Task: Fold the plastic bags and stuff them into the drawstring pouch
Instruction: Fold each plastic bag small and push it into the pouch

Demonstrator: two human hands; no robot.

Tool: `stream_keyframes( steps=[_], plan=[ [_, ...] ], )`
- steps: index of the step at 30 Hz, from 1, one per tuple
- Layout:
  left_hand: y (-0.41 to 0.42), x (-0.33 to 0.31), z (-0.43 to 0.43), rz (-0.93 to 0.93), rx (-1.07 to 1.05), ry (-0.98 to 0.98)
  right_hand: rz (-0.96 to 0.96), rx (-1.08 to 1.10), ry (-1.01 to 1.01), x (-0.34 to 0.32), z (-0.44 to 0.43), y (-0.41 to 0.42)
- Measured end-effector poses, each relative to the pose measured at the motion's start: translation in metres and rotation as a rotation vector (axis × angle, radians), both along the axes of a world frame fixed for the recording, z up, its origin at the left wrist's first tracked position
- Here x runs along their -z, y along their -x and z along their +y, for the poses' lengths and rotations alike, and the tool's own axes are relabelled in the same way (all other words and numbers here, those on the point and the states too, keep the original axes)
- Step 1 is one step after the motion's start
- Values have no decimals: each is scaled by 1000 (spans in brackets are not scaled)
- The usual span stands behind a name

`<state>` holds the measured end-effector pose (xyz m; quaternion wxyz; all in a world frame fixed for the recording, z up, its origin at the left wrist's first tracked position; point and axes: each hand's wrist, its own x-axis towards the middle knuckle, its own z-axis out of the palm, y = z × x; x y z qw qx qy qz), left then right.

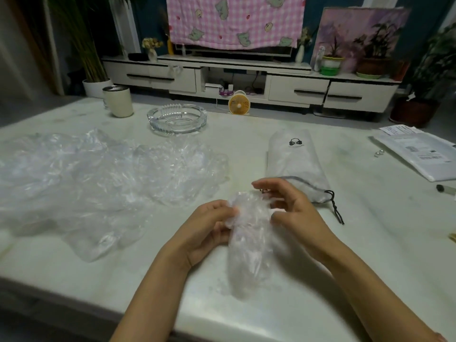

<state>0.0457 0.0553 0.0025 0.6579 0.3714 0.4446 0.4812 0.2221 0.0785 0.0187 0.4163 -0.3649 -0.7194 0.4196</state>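
left hand (209, 223) and right hand (291, 208) both pinch the top of a crumpled plastic bag (249, 243) over the counter (320, 280) | bag looks thin, light, slippery, so hold bunched folds | drawstring pouch (296, 166) just behind | loose bags (98, 178) left

Your left hand (209, 223) and right hand (291, 206) hold a crumpled bag (249, 243) at frame centre; the pouch (293, 164) lies right of centre, loose bags (93, 178) at left.
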Motion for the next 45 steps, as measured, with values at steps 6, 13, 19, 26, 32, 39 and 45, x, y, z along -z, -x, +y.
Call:
stream_keyframes(
  steps=[6,13,19,26,32,39,45],
  plan=[
    [3,-3,3,-217,-183,115,-684,59,-731,16,-9,12],
    [-1,-2,3,142,-356,-55,-355,-144,-656,22,-14,23],
    [-5,1,1,285,-343,-165,-125,-95,70,8,-13,24],
    [-5,0,-4,110,-13,-153,-142,107,140,13,-7,26],
    [-5,4,-1,303,-185,-196,-7,158,298,10,-9,22],
    [-6,4,0,282,-218,-240,130,69,484,10,-1,18],
    [-9,5,-2,323,-307,-332,378,32,740,6,-3,23]
  ],
)
